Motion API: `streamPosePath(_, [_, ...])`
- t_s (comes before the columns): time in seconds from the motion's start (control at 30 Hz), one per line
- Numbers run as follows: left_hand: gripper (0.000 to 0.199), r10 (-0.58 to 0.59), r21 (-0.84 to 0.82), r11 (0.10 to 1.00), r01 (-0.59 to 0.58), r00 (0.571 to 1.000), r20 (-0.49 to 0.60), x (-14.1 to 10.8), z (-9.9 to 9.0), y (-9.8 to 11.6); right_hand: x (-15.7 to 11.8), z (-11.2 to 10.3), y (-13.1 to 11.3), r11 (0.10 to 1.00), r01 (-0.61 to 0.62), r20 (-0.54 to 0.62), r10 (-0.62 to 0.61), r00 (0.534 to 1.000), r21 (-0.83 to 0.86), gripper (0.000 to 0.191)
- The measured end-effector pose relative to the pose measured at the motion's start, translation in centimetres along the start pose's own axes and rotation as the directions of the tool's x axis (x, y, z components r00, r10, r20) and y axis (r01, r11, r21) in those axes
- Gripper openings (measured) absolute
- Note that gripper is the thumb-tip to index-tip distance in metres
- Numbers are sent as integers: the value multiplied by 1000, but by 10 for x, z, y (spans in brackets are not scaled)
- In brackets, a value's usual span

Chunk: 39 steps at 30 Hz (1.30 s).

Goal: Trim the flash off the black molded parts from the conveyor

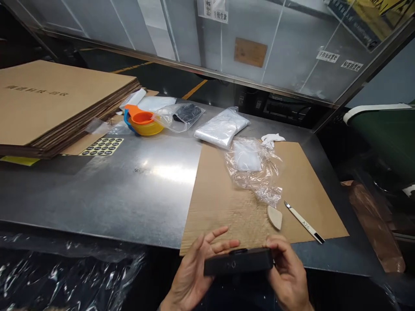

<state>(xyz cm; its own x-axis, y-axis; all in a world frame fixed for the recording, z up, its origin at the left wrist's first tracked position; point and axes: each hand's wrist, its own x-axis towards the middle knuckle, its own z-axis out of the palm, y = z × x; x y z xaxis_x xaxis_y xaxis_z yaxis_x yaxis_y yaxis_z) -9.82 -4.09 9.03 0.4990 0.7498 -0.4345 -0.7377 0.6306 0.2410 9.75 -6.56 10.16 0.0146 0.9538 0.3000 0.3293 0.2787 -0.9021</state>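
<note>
So we had this black rectangular case (238, 262) by the near edge of the grey metal tabletop (145, 203), right hand (288, 272) pinching one end, left hand (197, 268) loosely open at the other, and guessed it stiff, lightish, best held by its ends.

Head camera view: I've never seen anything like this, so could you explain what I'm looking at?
There is no machine at work here, just a person's two bare hands. The single picture comes from a camera worn on the head, looking forward and down. The right hand grips one end of a black boxy object. The left hand is spread open at the other end; how firmly it touches is hard to tell.

Beyond them, a metal table bears a flat cardboard sheet. On that sheet lie crumpled clear plastic, a beige rounded piece and a slim knife-like tool. At the left is a cardboard stack.
</note>
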Motion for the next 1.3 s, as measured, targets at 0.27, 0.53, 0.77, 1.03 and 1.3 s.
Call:
streamPosePath(0.27, [58,159,-115,978,-172,981,-116,8,15,-38,-41,16,24,823,369,-12,-414,910,-432,22])
streamPosePath(0.53, [86,310,181,943,-278,933,-182,-1,29,-40,18,-98,88,448,-37,-104,-126,987,-894,40])
streamPosePath(0.77, [84,417,388,866,-316,885,-208,-2,21,-51,21,-107,110,406,-82,-89,0,996,-910,37])
streamPosePath(1.03, [81,465,434,834,-341,857,-221,-2,20,-56,-8,-45,7,799,175,257,-26,966,-576,31])
streamPosePath(1.3, [72,472,460,821,-337,855,-215,-8,17,-53,-16,-18,-21,739,348,403,-113,908,-577,36])
